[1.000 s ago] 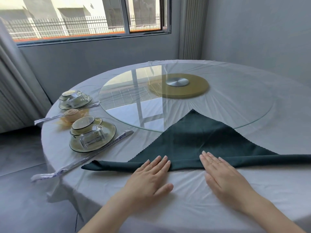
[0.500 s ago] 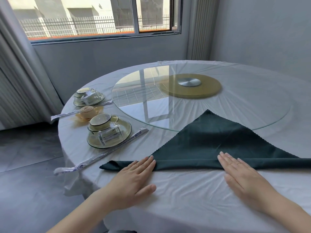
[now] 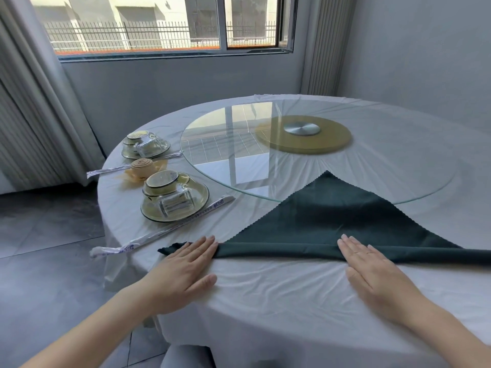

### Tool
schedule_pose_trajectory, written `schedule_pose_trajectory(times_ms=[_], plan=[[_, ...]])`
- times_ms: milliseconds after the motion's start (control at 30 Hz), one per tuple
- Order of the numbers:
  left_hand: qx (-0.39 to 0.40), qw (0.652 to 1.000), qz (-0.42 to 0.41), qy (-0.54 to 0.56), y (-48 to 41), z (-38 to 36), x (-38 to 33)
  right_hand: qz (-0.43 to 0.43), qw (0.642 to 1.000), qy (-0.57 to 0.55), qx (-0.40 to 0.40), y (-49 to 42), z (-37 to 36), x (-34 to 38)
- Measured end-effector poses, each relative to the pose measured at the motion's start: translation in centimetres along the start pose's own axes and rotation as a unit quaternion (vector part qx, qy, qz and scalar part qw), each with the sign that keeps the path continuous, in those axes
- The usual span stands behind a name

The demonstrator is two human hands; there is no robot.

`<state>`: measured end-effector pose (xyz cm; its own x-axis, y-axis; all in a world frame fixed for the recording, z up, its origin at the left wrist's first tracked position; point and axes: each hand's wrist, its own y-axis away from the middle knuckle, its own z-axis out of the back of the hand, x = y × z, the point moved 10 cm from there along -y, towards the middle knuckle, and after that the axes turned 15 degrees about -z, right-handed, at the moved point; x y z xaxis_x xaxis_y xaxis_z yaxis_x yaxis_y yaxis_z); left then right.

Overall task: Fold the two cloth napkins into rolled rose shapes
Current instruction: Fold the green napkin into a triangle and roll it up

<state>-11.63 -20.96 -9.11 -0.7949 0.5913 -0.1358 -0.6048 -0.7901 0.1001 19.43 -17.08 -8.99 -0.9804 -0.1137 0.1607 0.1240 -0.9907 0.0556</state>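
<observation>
Our left hand (image 3: 183, 272) and right hand (image 3: 372, 269) lie flat, fingers straight and side by side, holding nothing. The fingertips press on the rolled near edge of the green napkin (image 3: 332, 216).

Compared with a second ago, the hands have slid away from each other along that roll. The left now sits close to its left tip, and the right is well out the other way. We judge this to be smoothing the roll even along its length, so the base band is set but the coiling into a rose has not begun.

The napkin is a dark, matte woven cloth folded into a triangle. Its zigzag-cut edges run up from our fingers to a point lying over the rim of the glass turntable (image 3: 239, 160) beyond the hands. Under our palms the white tablecloth (image 3: 279, 293) is thin and creased.

Beyond the left hand lie wrapped chopsticks (image 3: 164, 232) and a glossy yellow-green plate (image 3: 198, 201) with a cup and a glass on it. Past them sits a beige napkin (image 3: 142, 166), already coiled into a rose.
</observation>
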Motion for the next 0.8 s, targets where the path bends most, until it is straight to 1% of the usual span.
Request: schedule_pose_trajectory(times_ms=[133, 200, 233, 300, 400, 433, 567, 633, 733, 800], plan=[[-0.006, 0.999, 0.048, 0.017, -0.4, 0.4, -0.3, 0.002, 1.000, 0.009, -0.004, 0.1, 0.2, 0.1], [-0.018, 0.997, 0.070, -0.002, -1.1, 1.4, -1.1, 0.004, 1.000, 0.007, -0.007, 0.2, 0.3, 0.3], [-0.028, 0.997, 0.068, -0.021, -1.8, 1.9, -2.1, 0.004, 1.000, 0.002, -0.008, 0.2, 0.4, 0.3], [-0.055, 0.997, 0.035, -0.043, -3.7, 2.8, -5.3, 0.006, 1.000, -0.002, -0.014, 0.3, 0.5, 0.3], [-0.090, 0.994, -0.056, -0.035, -7.6, 3.1, -10.7, 0.009, 1.000, -0.001, -0.014, 0.2, 0.5, 0.3], [-0.101, 0.992, -0.075, -0.026, -8.8, 3.2, -11.8, 0.010, 1.000, -0.002, -0.011, 0.1, 0.4, 0.2], [-0.145, 0.985, -0.071, -0.054, -12.0, 4.4, -12.0, 0.020, 1.000, -0.020, 0.004, 0.1, 0.7, 0.1], [-0.158, 0.984, -0.072, -0.039, -12.7, 4.7, -11.3, 0.024, 0.999, -0.048, 0.005, 0.1, 1.4, -0.7], [-0.165, 0.983, -0.078, -0.025, -13.1, 4.6, -11.0, -0.002, 0.993, -0.117, -0.030, -0.2, 3.0, -3.6], [-0.185, 0.979, -0.085, -0.022, -13.1, 4.7, -10.9, -0.024, 0.988, -0.140, -0.059, -0.3, 3.7, -5.4]])
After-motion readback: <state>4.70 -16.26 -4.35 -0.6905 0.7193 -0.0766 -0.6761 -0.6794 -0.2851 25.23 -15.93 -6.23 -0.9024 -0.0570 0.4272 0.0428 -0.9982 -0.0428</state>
